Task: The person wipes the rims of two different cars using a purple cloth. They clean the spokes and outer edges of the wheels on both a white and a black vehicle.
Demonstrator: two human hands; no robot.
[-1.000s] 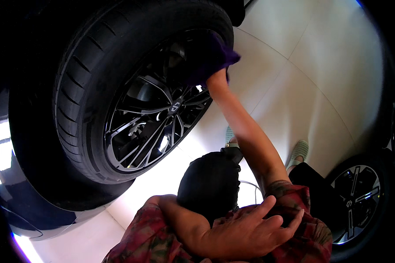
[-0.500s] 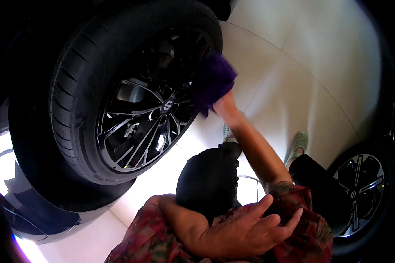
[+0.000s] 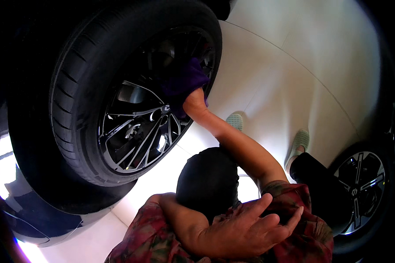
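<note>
Left hand [image 3: 241,230] at lower centre, fingers spread flat on the patterned sleeve [image 3: 303,210], seemingly for bracing. Right hand [image 3: 194,103] reaches mid-frame, bunching a purple cloth [image 3: 184,81] against the black alloy rim [image 3: 149,118], so pressure lands on the spokes. Tyre [image 3: 70,109] fills upper left.

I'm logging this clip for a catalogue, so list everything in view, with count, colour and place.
car wheel: one, black tyre with dark spoked rim, upper left
purple cloth: one, pressed on the rim's spokes
second wheel: one, black with silver spokes, lower right
car body: dark, glossy, lower left
floor: white tiles, upper right
shoes: two, pale, centre right
knees: black trousers, centre
right hand: holds the cloth to the rim
left hand: open, resting on patterned red sleeve, bottom
</note>
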